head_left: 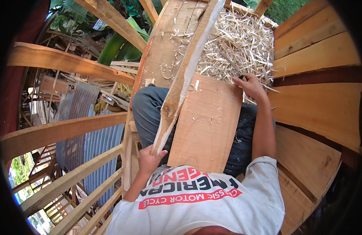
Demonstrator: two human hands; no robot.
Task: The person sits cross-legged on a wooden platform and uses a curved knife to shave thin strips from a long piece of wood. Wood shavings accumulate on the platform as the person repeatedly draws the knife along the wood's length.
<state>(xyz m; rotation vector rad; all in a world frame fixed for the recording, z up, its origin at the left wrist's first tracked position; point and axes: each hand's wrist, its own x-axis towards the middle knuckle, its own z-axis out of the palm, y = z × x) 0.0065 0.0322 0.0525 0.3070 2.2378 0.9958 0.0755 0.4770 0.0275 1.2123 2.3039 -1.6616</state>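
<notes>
My left hand [151, 158] is wrapped round the near end of a long wooden strip [185, 76], brown on its face with a pale, whitish edge. The strip runs away from me, slanting right, past the top of the view. In my right hand [249, 85] is a knife [230, 62] with a dark handle, its thin blade pointing up and left over the shavings, apart from the strip. A flat reddish-brown board [208, 125] lies across my lap under the strip, with a few small shavings on it.
Curled wood shavings [243, 43] heap up beyond the board on the plank floor [161, 51]. A plank wall [318, 105] rises close on my right. Wooden rails [75, 66] stand on the left, with corrugated metal sheets [102, 152] and scrap wood outside them.
</notes>
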